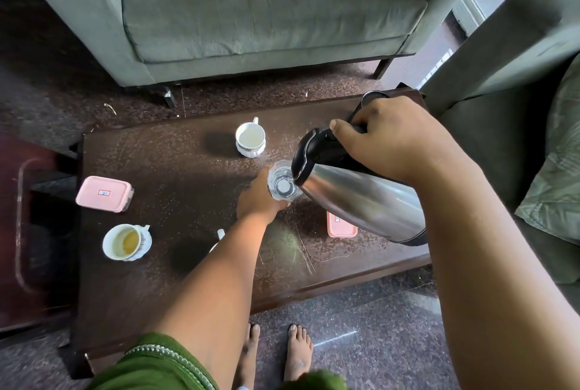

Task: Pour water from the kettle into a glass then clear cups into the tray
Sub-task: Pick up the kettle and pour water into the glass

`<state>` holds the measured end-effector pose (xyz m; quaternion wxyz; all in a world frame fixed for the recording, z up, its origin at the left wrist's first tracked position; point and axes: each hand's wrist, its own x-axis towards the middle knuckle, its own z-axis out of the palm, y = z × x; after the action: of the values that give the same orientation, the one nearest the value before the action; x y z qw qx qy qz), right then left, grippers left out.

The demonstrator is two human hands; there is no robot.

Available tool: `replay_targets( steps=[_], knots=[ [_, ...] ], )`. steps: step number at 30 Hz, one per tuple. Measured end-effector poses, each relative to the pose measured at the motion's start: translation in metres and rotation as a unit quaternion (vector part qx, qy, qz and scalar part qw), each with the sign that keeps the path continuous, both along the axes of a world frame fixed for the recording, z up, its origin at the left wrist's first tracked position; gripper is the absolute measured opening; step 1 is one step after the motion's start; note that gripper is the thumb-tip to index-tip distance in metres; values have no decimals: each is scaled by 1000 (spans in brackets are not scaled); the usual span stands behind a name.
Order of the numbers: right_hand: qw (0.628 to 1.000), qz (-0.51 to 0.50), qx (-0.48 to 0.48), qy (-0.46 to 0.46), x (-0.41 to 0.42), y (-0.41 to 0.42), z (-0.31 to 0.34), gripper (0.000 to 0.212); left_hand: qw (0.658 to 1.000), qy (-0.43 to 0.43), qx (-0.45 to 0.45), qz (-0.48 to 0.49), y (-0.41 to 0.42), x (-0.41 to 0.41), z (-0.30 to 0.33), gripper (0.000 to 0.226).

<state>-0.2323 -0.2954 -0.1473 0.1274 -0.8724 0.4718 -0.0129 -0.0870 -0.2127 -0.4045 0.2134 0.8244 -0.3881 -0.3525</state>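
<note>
While your left grip (259,196) clasps the glass (284,182) steady on the bench (175,170), your right grip (392,138), closed round the handle, tilts the kettle (361,198) so its spout meets the rim.

Two white ceramic cups show whole: one at the far side of the table (250,140) and one at the near left holding a little yellowish liquid (126,242). A third white piece (220,234) peeks from behind the forearm; what it is cannot be told. There is one clear drinking glass (284,181), one steel kettle with a black handle (361,198), and two pink lidded plastic boxes (103,193) (341,228).
</note>
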Motion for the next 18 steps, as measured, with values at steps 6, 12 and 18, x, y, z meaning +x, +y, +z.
replay_targets(
  steps=[6, 12, 18],
  knots=[
    [1000, 9, -7, 5, 2, -2, 0, 56, 1000, 2, 6, 3, 0, 0, 0, 67],
    [1000, 10, -9, 5, 4, -4, 1, 54, 1000, 5, 1, 2, 0, -1, 3, 62],
    [1000, 15, -9, 10, 5, -5, 0, 53, 1000, 9, 7, 9, 0, -1, 1, 64]
  ],
)
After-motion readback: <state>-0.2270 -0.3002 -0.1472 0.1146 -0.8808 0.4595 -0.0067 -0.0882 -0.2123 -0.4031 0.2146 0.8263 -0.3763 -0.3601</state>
